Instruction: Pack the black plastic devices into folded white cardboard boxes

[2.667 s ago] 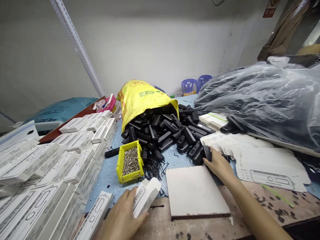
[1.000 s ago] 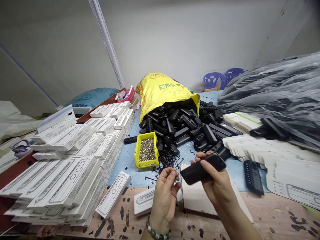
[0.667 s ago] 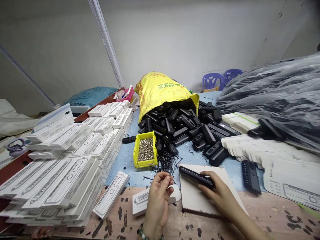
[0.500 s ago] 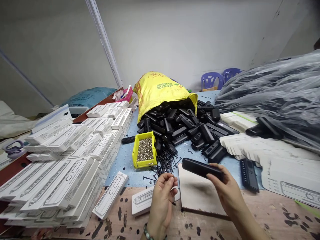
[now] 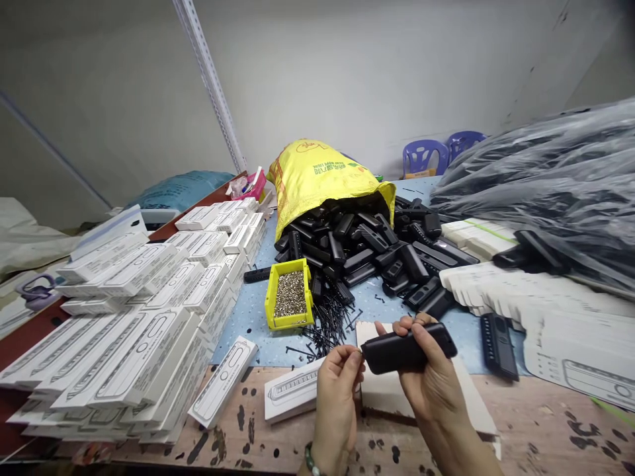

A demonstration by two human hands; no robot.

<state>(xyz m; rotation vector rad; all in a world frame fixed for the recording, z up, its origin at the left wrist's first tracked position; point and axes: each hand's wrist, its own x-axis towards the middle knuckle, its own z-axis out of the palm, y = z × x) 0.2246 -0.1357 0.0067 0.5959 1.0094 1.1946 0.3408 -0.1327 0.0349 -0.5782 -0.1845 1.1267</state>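
Note:
My right hand [image 5: 430, 380] grips a long black plastic case [image 5: 407, 350] and holds it level above a white board [image 5: 384, 396] at the table's near edge. My left hand [image 5: 337, 383] is pinched at the case's left end, its fingertips closed on something too small to make out. A loose heap of thin black pins [image 5: 330, 320] lies just beyond my hands. A yellow bin of small metal screws [image 5: 289, 301] stands to the left of the pins. A white printed box [image 5: 292, 393] lies flat by my left wrist.
A yellow sack [image 5: 322, 182] spills many black cases [image 5: 367, 251] across the blue mat. Stacks of white boxes [image 5: 139, 311] fill the left. Flat white cartons [image 5: 546, 311] and a large clear bag of dark parts [image 5: 546, 185] lie right. One black case [image 5: 499, 344] lies apart.
My right hand picked a black case from the pile, tapped it on the white board, then raised it. My left hand let go of a white box and came up pinched to the case's end.

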